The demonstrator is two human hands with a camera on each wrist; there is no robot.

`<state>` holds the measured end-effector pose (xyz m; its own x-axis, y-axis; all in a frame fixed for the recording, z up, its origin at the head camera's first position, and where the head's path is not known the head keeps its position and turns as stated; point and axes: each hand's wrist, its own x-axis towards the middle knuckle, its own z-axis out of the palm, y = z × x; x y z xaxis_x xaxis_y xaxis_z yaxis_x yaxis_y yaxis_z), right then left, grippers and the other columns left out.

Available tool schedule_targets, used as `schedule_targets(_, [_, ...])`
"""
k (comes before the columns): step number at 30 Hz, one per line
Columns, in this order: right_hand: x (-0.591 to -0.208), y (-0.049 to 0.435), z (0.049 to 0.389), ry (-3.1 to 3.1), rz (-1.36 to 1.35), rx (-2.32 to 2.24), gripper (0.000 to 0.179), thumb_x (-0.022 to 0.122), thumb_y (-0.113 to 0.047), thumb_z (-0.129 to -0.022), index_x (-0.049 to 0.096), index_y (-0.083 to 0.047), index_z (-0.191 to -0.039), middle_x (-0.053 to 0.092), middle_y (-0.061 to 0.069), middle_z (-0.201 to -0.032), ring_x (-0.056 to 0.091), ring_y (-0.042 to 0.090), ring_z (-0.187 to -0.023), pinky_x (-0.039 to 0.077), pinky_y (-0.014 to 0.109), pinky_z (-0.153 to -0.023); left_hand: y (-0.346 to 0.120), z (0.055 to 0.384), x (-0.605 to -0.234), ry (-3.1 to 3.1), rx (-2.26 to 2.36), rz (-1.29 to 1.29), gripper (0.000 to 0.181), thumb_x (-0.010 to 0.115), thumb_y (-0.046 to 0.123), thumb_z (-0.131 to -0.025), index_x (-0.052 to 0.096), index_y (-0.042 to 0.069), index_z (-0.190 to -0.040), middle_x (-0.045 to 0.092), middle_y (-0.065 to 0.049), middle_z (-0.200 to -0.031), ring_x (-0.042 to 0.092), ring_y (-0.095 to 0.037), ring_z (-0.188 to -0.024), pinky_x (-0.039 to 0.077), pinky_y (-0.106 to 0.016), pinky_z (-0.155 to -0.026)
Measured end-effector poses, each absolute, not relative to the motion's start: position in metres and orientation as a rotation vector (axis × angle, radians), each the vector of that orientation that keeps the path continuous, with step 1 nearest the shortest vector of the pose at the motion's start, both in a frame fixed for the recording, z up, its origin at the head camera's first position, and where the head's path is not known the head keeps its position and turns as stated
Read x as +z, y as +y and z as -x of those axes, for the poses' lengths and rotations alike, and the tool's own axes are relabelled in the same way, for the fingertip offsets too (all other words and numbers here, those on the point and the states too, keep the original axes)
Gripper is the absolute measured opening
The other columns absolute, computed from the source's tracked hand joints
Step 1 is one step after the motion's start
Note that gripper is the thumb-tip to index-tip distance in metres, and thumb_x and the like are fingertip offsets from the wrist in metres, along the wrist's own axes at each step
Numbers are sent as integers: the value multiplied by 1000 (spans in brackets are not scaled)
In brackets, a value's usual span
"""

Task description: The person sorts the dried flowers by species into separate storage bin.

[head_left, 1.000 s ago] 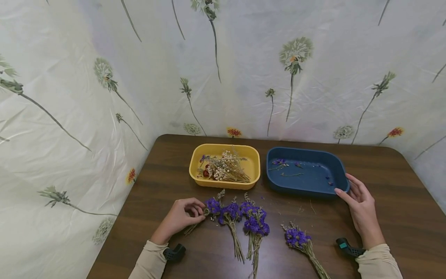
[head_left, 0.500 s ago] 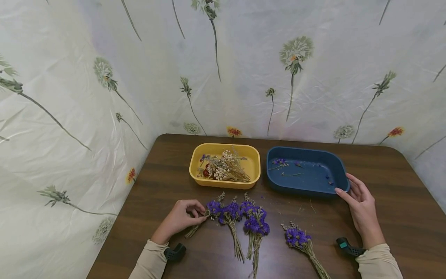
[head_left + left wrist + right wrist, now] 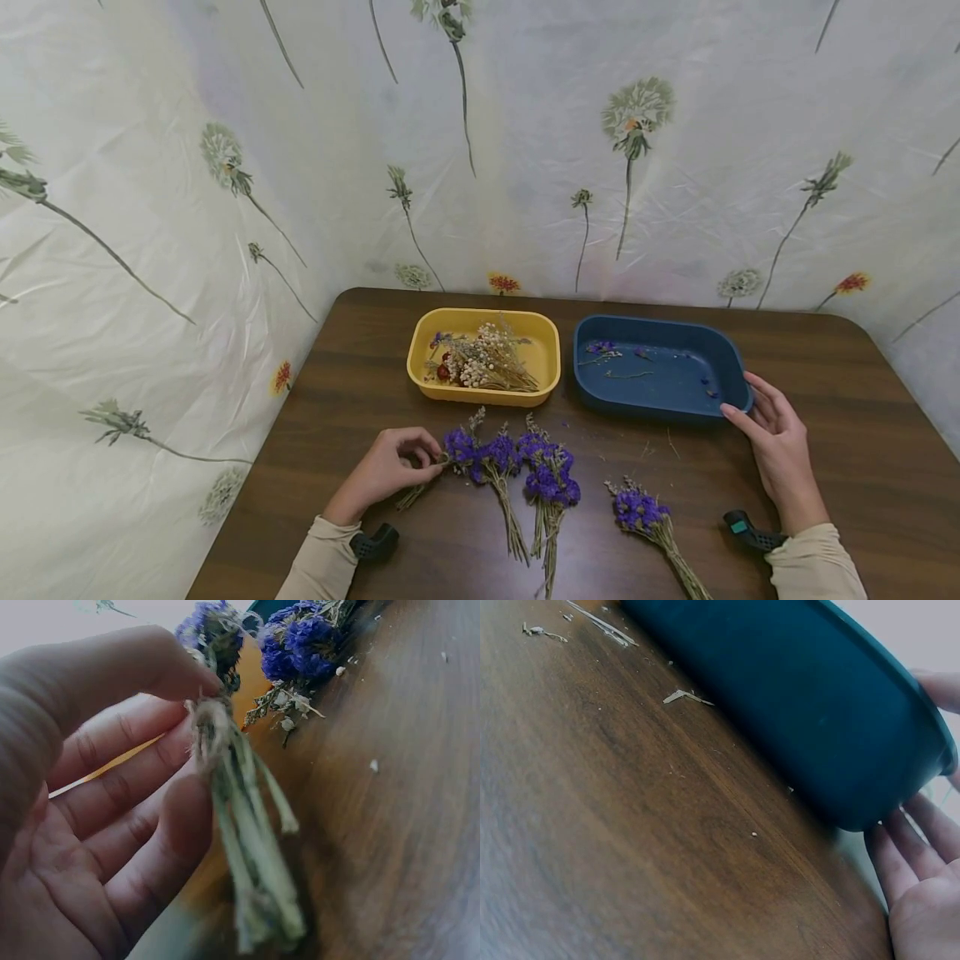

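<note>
My left hand [image 3: 397, 462] pinches a small bunch of dried purple flowers [image 3: 460, 447] where twine [image 3: 212, 724] binds the stems. In the left wrist view the cut stems [image 3: 259, 855] point down past my fingertips. At the right, my right hand [image 3: 778, 437] grips the near right corner of a blue tray [image 3: 652, 408]. The thumb lies on the rim, and the other fingers [image 3: 900, 859] rest against the outer wall in the right wrist view. A few purple petals and stem scraps lie inside that tray.
Beside the held bunch lie more purple bunches [image 3: 551, 483] on the brown table [image 3: 360, 367]. Another bunch [image 3: 641, 512] lies apart to the right. A yellow tray [image 3: 416, 379] at the back holds dried white and red flowers. Stem bits litter the tabletop.
The held bunch shifts slightly in my left fingers, its flower end and stem ends tilting a little. My right hand and the trays stay put.
</note>
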<state>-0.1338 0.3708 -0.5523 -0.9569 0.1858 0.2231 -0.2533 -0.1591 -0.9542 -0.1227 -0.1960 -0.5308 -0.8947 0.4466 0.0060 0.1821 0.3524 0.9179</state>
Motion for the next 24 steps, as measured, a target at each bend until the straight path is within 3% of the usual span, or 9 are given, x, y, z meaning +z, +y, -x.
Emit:
schedule_targets(12, [-553,371,133,-1857,-45,2181,65,61,12,-97,41,-3,-156,55,-1,-147,58,0,-128,51,8,-95,-198,125,-534,2315,1653,-572,17,82,7,-86,73,10,-100,73,-14,-95,71,-10,-83,56,-23,-61])
schedule_targets(24, [-552,371,133,-1864,-39,2177,65,61,12,-97,41,-4,-156,55,-1,-147,57,0,-128,51,8,-95,-198,125,-533,2179,1729,-522,23,80,3,-87,70,1,-107,73,-21,-101,74,-9,-83,62,-26,-73])
